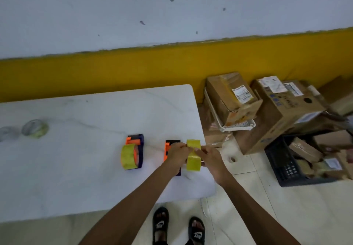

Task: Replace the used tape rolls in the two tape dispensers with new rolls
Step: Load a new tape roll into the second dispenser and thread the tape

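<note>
Two orange and dark blue tape dispensers lie on the white table (76,158). The left dispenser (136,150) carries a yellow tape roll (127,156) and nobody touches it. The right dispenser (170,149) is partly hidden under my left hand (176,153). A second yellow roll (193,155) stands on edge next to it, near the table's right edge. My left hand grips that roll from the left and my right hand (209,156) grips it from the right. Far left on the table lie two nearly spent clear rolls (34,128), (6,133).
The table's right edge runs close beside my hands. Beyond it on the tiled floor stand cardboard boxes (282,109), a white plastic basket (238,127) and a black crate (292,166) of parcels. A yellow-banded wall is behind. My sandalled feet (177,225) are below the near edge.
</note>
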Available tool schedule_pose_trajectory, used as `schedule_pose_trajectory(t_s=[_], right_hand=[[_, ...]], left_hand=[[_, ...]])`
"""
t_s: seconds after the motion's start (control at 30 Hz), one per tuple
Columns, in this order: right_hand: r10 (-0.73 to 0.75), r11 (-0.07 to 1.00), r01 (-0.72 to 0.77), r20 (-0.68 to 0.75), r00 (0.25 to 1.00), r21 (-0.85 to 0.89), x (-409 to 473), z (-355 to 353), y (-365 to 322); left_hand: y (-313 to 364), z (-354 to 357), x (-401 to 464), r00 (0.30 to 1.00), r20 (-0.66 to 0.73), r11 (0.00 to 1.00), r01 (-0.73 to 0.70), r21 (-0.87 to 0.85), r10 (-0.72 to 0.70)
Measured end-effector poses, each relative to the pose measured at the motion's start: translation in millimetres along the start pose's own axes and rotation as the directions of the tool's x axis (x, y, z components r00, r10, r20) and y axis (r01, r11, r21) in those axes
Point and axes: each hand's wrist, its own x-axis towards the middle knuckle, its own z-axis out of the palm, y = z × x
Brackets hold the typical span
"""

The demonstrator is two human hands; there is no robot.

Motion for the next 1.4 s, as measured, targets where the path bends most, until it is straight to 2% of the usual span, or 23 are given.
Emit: schedule_pose_trajectory(t_s=[0.13,0.27,0.33,0.47,0.53,0.63,0.7,0.8,0.9,1.0,1.17,1.3,1.4], right_hand=[[0.01,1.0,-0.013,0.143,0.99,0.017,-4,2,5],[0.005,0.999,-0.012,0.176,0.984,0.04,-5,7,3],[-0.006,0.999,-0.004,0.181,0.983,0.053,-4,11,0],[0.046,0.994,-0.062,0.162,0.986,0.093,5,16,0],[0.076,0.991,-0.093,0.163,0.984,0.1,8,17,2],[0.107,0.987,-0.126,0.175,0.979,0.103,10,20,6],[0.117,0.985,-0.138,0.187,0.975,0.103,10,23,7],[0.117,0.983,-0.143,0.215,0.97,0.113,7,29,8],[0.127,0.982,-0.156,0.24,0.963,0.106,5,33,11],[0.134,0.981,-0.164,0.24,0.961,0.108,5,37,12],[0.149,0.98,-0.168,0.169,0.974,0.107,11,41,12],[0.149,0.985,-0.161,0.153,0.977,0.066,14,50,8],[0.12,0.993,-0.115,0.156,0.98,-0.041,14,60,8]], left_hand=[[-3,-8,-7,0.998,-0.063,0.995,0.009,-0.1,-0.016],[-4,-17,-7,0.992,-0.128,0.983,-0.008,-0.183,-0.016],[-4,-21,-6,0.983,-0.181,0.986,-0.011,-0.167,-0.02],[-7,-37,-7,0.964,-0.257,0.997,-0.075,-0.035,0.064],[-16,-54,-6,0.936,-0.309,0.983,-0.134,0.124,0.167],[-38,-75,-2,0.905,-0.359,0.932,-0.097,0.349,0.229],[-50,-79,-1,0.926,-0.341,0.932,-0.031,0.362,0.164],[-59,-73,-6,0.969,-0.244,0.933,0.048,0.358,0.044],[-60,-67,-7,0.981,-0.191,0.953,0.088,0.29,-0.032],[-50,-65,-5,0.981,-0.186,0.976,0.083,0.2,-0.046],[-27,-68,-3,0.982,-0.185,0.986,0.073,0.149,-0.044],[-25,-68,2,0.981,-0.16,0.99,0.121,0.076,-0.108],[-30,-67,4,0.98,-0.159,0.989,0.131,0.069,-0.119]])
